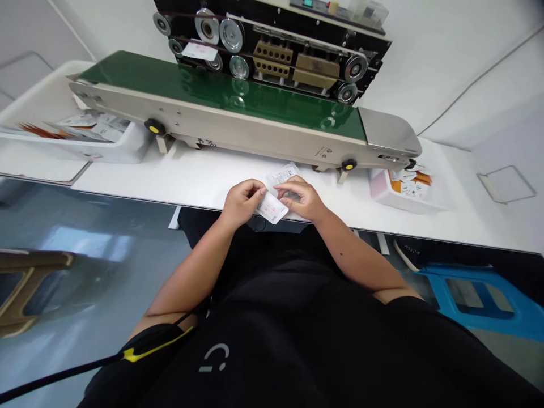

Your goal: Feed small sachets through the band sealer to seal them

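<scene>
Just over the table's front edge, my left hand [244, 201] pinches a small white printed packet [272, 208] between thumb and fingers. The packet tilts toward me and carries faint reddish print. My right hand [304, 198] is curled beside it, its fingertips at a second, partly clear packet [283, 174] with dark print. That second packet lies behind the first, and the fingers cover part of it. Whether the two packets touch, I cannot tell.
Behind my hands stands a sealing machine with a green conveyor belt [212, 90]; a white packet [199, 51] sticks out at its rollers. White bins of packets stand left [106, 150] and right [391, 195]. A blue stool [437, 283] is at lower right, a brown stool [38, 260] at left.
</scene>
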